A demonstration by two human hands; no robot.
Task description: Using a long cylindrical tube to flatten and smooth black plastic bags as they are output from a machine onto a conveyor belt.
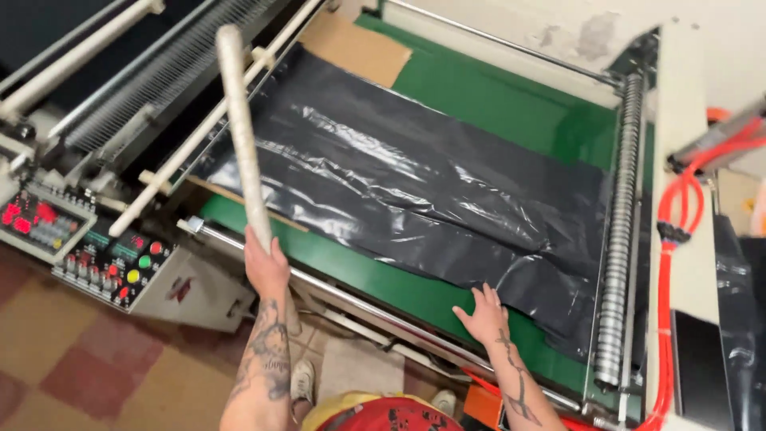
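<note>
Head view: looking down over a person's two tattooed forearms at a bag-making machine.
Machine bed: a green belt (511, 104) fills the middle, with a ribbed metal roller (618, 239) standing along its right edge.
Plastic sheet: a wide black sheet (399, 191) lies wrinkled and glossy across the belt, from the upper left down to the roller.
Cardboard: a brown piece (355, 48) sits at the sheet's far end.
Control panel: a box with red, green and yellow buttons (112, 259) stands left of the belt, over a tiled floor.
Hoses: red hoses (678, 215) run down the right side.
Tube: a long pale tube (239, 120) points up and away over the sheet.
Left hand (266, 263): wrapped tight round the tube's lower part.
Right hand (483, 315): flat, fingers spread, pressing on the sheet's near edge, gripping nothing.
</note>
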